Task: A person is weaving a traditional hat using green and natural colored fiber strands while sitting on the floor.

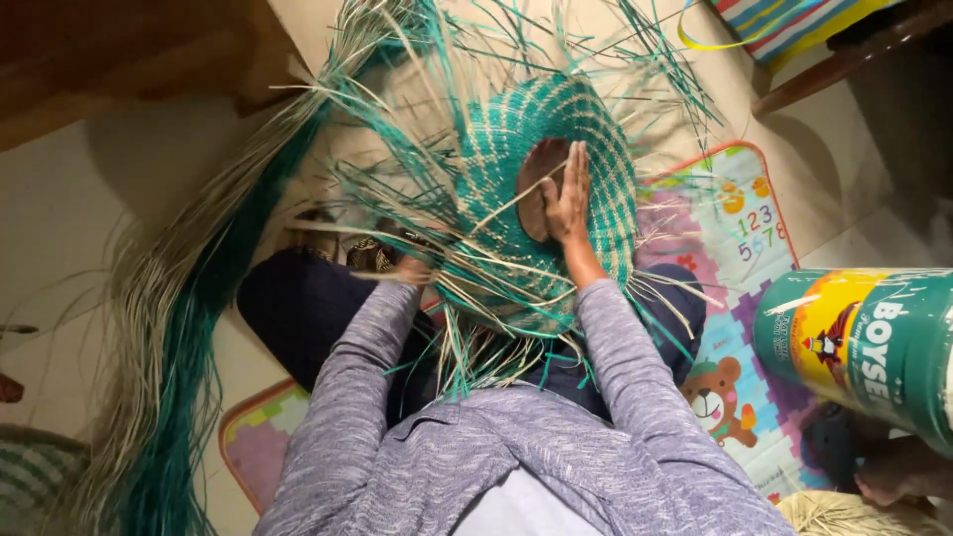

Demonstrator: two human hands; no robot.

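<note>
A round woven piece of teal and cream straw rests on my lap, with loose strands sticking out all around its edge. At its centre sits a dark brown wooden block. My right hand lies flat on that block, fingers together and stretched out. My left hand is at the left rim of the weave, partly hidden among the loose strands, and appears to pinch some of them. Both arms wear grey-purple sleeves.
A long bundle of teal and cream straw strands trails down the left. A colourful children's play mat covers the floor at right. A large teal and yellow tin can lies on its side at right. Brown wooden furniture stands top left.
</note>
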